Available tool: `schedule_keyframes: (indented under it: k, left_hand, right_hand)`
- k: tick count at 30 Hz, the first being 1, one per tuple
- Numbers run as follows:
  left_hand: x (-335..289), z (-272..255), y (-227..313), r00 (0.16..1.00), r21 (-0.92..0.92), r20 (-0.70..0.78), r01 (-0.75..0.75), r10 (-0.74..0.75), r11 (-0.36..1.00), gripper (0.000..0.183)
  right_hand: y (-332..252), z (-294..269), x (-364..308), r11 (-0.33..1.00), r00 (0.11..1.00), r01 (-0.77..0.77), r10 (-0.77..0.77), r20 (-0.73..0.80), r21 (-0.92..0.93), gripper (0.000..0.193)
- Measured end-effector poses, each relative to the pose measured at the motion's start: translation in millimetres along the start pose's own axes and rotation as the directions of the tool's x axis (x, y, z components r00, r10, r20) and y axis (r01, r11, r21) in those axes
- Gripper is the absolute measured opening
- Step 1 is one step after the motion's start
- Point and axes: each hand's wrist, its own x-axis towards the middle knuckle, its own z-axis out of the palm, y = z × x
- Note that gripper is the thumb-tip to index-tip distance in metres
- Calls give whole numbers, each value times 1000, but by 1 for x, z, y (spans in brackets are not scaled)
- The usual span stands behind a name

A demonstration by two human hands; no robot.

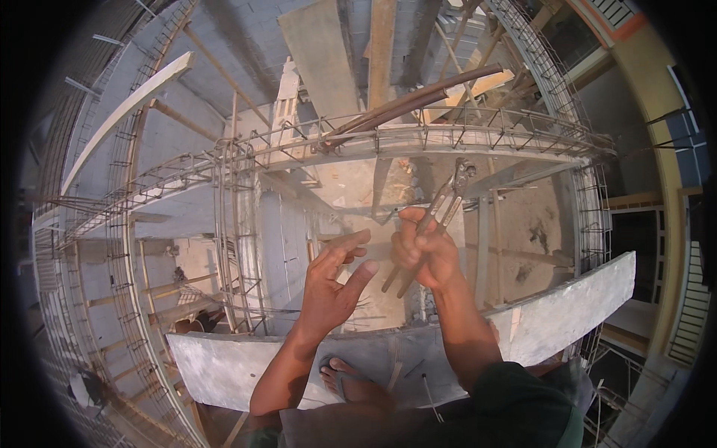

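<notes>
My right hand (427,252) is wrapped round the long handles of a pair of pincers (450,201). Their metal head points up and away from me, and the handle ends stick out below my fist. Just to the left, my left hand (334,280) hovers with fingers apart and slightly bent, holding nothing. Beyond both hands, a steel rebar cage (523,138) runs across the view along the top of a beam form. Two brown rods or pipes (426,97) lie slantwise over it.
I stand on a pale plank (567,302); my sandalled foot (347,379) shows on it. Far below lies the floor (366,246). Upright rebar columns (231,231) rise at left, another (590,216) at right. A curved-looking timber strip (127,112) leans at far left. A yellow building (661,149) borders the right.
</notes>
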Motion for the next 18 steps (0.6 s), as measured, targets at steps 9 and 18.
schedule_keyframes:
  k: [9,18]
  left_hand:
    - [16,70,24,974,-457,182,206,-136,865,54]
    - [18,84,12,971,-707,11,176,-239,685,44]
  right_hand:
    - [-21,27,-26,1000,999,-29,28,29,10,64]
    - [-49,67,-24,659,997,-66,80,-17,-749,51]
